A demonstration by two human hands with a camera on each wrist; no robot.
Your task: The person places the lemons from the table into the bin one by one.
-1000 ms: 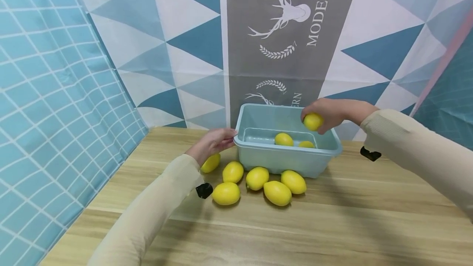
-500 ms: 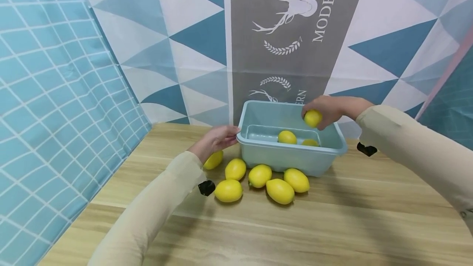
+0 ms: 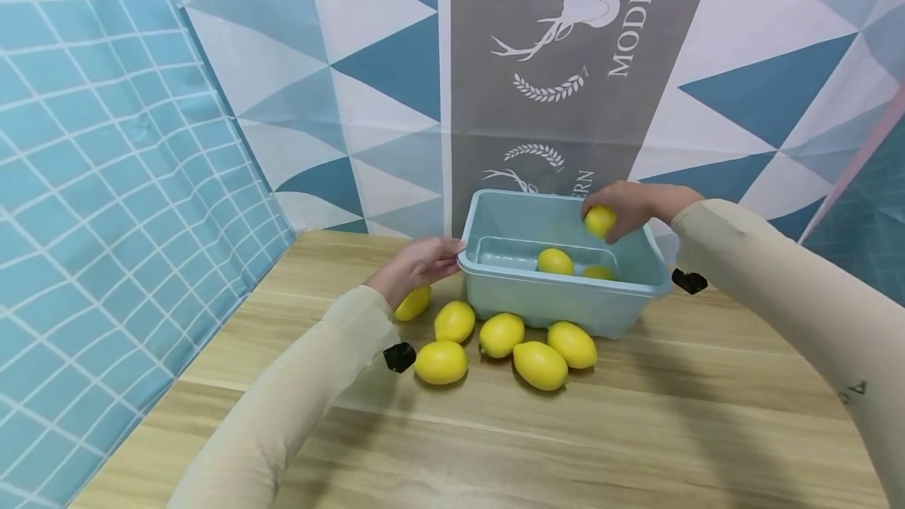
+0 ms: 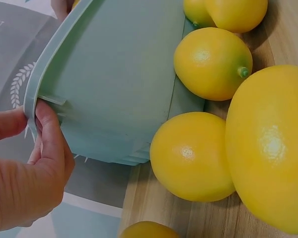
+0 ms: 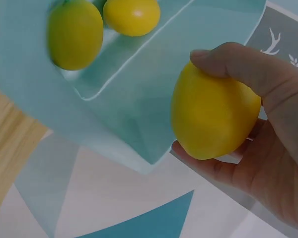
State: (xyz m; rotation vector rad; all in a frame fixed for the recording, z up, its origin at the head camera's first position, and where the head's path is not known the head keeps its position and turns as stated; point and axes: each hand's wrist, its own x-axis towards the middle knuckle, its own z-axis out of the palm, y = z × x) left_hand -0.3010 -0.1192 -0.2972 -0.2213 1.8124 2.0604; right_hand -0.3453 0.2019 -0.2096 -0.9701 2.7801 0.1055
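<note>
A light blue plastic bin stands against the back wall with two lemons lying inside it. My left hand pinches the bin's rim at its left end, thumb on one side and curled fingers on the other, as the left wrist view shows. Above the bin's right end, my right hand grips another lemon between thumb and fingers. Several lemons lie on the table along the bin's front, close to one another. One lemon is partly hidden behind my left hand.
The wooden table reaches from the wall toward me. A patterned cloth hangs behind the bin, and a blue checked cloth covers the left side. Dark clips sit at both wrists.
The head view has shifted slightly, so the scene sits a little further right and higher. Both hands keep their holds on the bin rim and the lemon, which stays above the bin.
</note>
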